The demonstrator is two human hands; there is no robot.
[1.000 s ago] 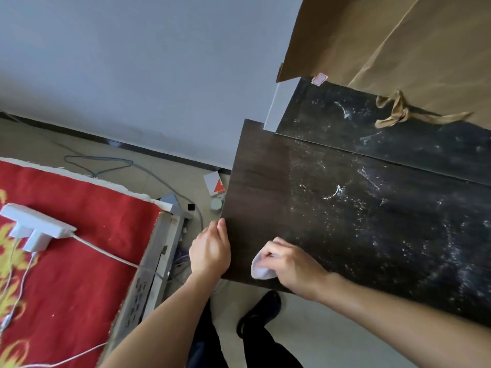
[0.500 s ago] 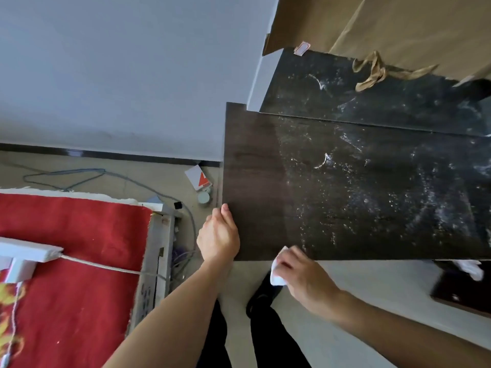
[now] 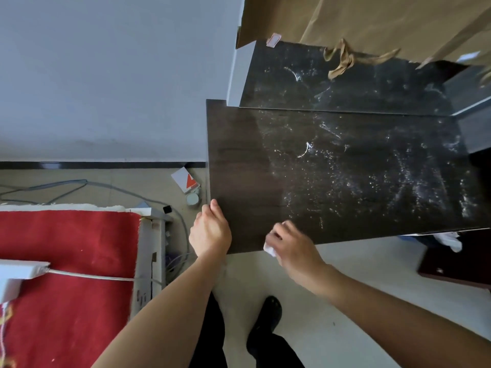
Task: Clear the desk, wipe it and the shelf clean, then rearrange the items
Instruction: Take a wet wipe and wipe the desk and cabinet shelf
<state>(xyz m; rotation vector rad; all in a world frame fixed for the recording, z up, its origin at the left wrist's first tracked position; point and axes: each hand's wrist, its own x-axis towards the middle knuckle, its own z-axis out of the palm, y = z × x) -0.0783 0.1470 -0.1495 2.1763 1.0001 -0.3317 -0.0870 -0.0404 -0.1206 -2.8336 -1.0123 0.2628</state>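
The dark wooden desk top [image 3: 345, 168] fills the right half of the view, streaked with white dust on its right part. Behind it a raised dark shelf [image 3: 345, 86] is also dusty. My left hand [image 3: 211, 232] rests flat on the desk's front left corner, gripping its edge. My right hand [image 3: 292, 245] is closed on a small white wipe [image 3: 269, 251] pressed at the desk's front edge.
A brown paper bag [image 3: 372, 19] with a loose handle stands at the back of the shelf. On the left lie a red cloth [image 3: 66, 261] with a white power strip [image 3: 18, 274], and cables and a small box [image 3: 186, 179] on the floor. My feet stand below the desk.
My right hand with the wipe slid from the desk surface to the front edge, then back up onto it. My left hand stays on the corner. The view shifted.
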